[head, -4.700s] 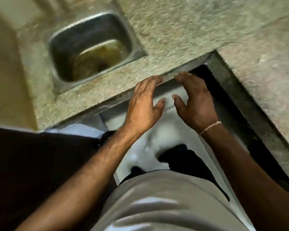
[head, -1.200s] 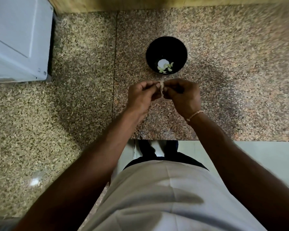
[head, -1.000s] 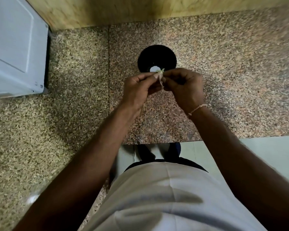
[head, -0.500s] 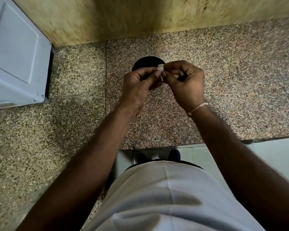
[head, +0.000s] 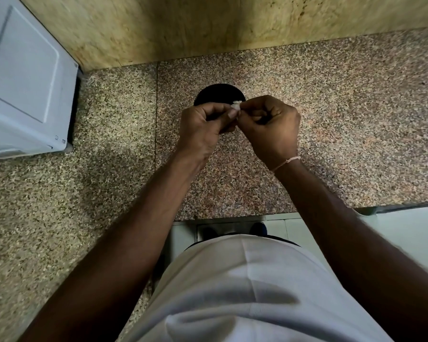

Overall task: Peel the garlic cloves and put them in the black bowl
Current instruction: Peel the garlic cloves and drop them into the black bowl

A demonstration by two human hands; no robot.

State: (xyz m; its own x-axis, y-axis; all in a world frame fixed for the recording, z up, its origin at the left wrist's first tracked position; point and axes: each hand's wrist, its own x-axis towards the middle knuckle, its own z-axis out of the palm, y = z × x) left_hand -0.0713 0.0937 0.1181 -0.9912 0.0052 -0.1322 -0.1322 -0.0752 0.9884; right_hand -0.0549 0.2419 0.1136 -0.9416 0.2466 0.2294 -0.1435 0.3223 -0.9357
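Both hands up over the counter (head: 356, 124), meeting fingertip to fingertip just in front of the black bowl (head: 219, 93). Left hand (head: 203, 127): fingers curled in, thumb and forefinger pinching the garlic clove (head: 236, 105) from the left side. Right hand (head: 269, 127): fist-like curl, back of hand toward the person, thumb and forefinger clamped on the same clove from the right. Clove is a small pale bit, only its top shows between the fingertips; can't tell how much skin is on it. Forearms come in from lower left and lower right, wrists bent slightly inward. Thin bracelet (head: 286, 162) on the right wrist. Bowl sits on the counter near the back wall (head: 183, 28), mostly hidden behind the hands, contents not visible. White appliance (head: 25, 77) at far left.
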